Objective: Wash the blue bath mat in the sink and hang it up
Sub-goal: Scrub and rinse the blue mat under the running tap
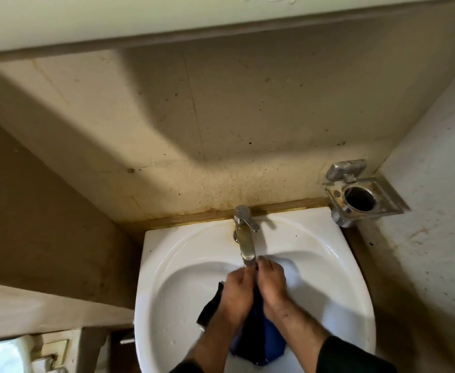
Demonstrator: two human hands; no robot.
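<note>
The blue bath mat (264, 337) hangs bunched inside the white sink (167, 265), dark and wet, mostly hidden under my hands. My left hand (235, 293) and my right hand (272, 284) press together just below the spout of the metal tap (245, 238), both closed on the upper part of the mat. A dark flap of the mat sticks out to the left of my left wrist. I cannot tell whether water is running.
A stained beige wall rises behind the sink. A metal wall holder with a round ring (361, 195) is fixed at the right, above the sink's corner. A white ledge and part of a white fixture (2, 354) sit at the lower left.
</note>
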